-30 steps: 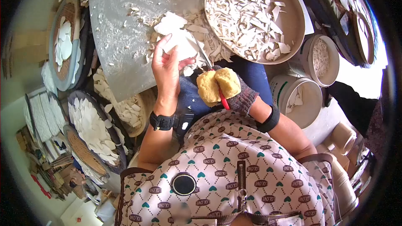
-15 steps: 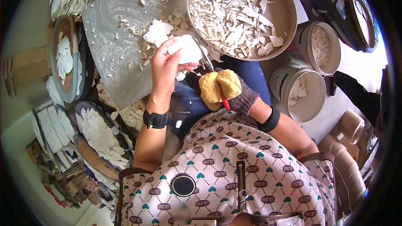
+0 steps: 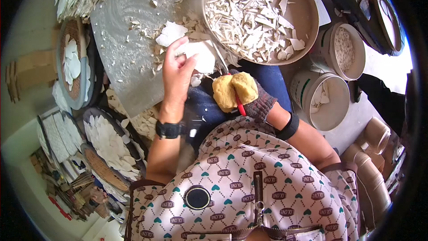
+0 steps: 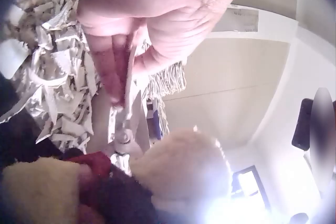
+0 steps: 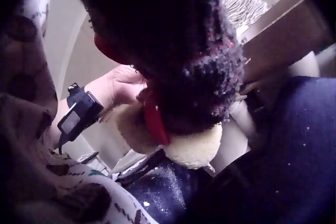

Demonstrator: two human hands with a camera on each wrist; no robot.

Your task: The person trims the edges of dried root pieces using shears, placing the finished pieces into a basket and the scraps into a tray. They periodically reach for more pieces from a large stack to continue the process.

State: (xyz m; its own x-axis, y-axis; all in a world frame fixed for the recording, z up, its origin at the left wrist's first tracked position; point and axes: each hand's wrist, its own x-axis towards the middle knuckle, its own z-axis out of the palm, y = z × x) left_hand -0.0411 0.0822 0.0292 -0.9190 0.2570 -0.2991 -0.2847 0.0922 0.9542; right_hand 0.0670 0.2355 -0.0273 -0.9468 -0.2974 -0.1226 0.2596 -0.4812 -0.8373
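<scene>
My bare left hand [image 3: 176, 78] pinches a thin, flat white piece [image 3: 203, 57] between thumb and fingers. Along the right edge of that piece run the metal blades of a pair of scissors [image 3: 219, 58]. In a dark knitted glove, my right hand [image 3: 263, 103] grips the scissors by their red handles [image 3: 241, 109]. Two yellow sponge pads [image 3: 224, 93] sit around the handles and hide much of the grip. From the left wrist, the piece appears edge-on in the left hand [image 4: 152, 19], with the scissors' pivot [image 4: 124, 137] just below the fingertips.
A grey board [image 3: 122, 58] with white scraps lies ahead, and a round tray [image 3: 307, 27] of cut shards stands at its right. Two white buckets [image 3: 330, 115] are on the right. Baskets of flat white pieces [image 3: 107, 138] stand on the left.
The head view has shifted slightly. My left hand has turned the white piece and brought it lower and rightward along the blades. The right hand keeps its grip on the scissors.
</scene>
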